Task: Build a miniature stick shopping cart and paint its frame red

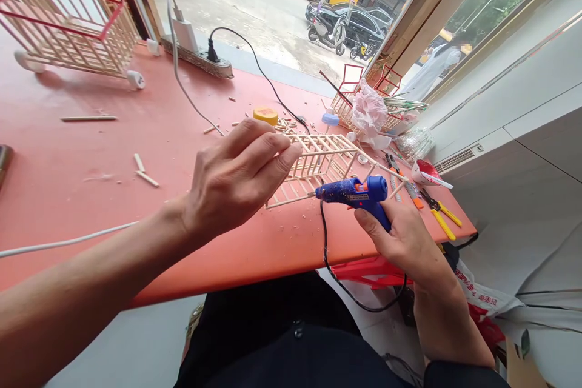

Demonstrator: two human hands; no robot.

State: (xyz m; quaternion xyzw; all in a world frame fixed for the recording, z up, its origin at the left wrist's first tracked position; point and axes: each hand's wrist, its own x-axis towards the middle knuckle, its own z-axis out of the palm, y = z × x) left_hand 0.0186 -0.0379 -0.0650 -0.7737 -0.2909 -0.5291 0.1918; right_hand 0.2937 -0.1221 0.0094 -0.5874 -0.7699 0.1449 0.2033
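Note:
My right hand (400,233) is wrapped round the handle of a blue hot glue gun (348,191). Its nozzle points left, at the lower edge of a small frame of thin wooden sticks (327,151). The frame has rows of parallel slats and leans above the tabletop. My left hand (240,176) is closed at the frame's left end, with its fingertips pinched on it; what lies between them is partly hidden by the fingers. A black cord (325,242) hangs in a loop off the table edge below the glue gun.
Loose sticks (145,179) lie on the pink table (91,151). A stick-built cart (82,36) with red edging stands back left, near a power strip (200,57). Yellow-handled pliers (441,215), a red cup (425,171) and a yellow lid (265,115) are also on the table.

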